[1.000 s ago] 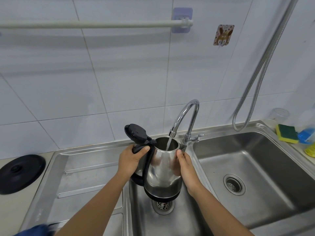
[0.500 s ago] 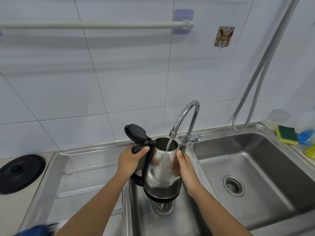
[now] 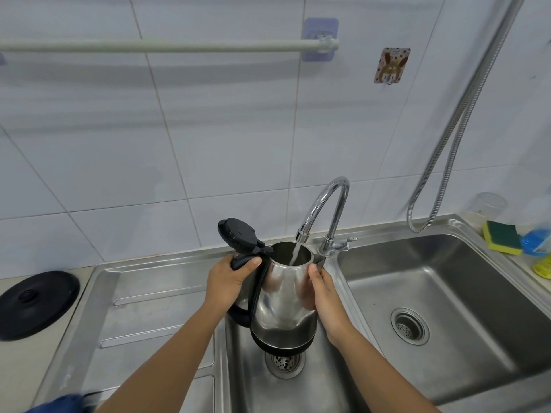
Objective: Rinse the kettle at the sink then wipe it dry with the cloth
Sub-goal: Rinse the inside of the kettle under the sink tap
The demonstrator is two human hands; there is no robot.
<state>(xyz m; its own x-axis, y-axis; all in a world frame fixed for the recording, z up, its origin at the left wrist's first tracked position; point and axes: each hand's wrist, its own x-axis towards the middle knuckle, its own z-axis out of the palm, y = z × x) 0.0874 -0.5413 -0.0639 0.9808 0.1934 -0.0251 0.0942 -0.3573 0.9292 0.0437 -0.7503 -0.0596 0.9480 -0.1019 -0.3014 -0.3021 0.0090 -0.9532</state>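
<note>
A steel kettle [image 3: 280, 305] with a black base and handle hangs over the left sink basin [image 3: 238, 368], its black lid [image 3: 238, 235] flipped open. Water runs from the curved chrome tap [image 3: 325, 207] into its mouth. My left hand [image 3: 228, 283] grips the black handle. Against the kettle's right side my right hand [image 3: 323, 296] presses, steadying the body. A blue cloth [image 3: 59, 405] shows partly at the bottom left edge.
A black round kettle base [image 3: 35, 304] lies on the counter at far left. The right basin [image 3: 447, 308] has a drain. A yellow-green sponge [image 3: 501, 236] and blue item sit at the back right. A metal hose [image 3: 447, 138] hangs on the wall, beneath a rail [image 3: 167, 46].
</note>
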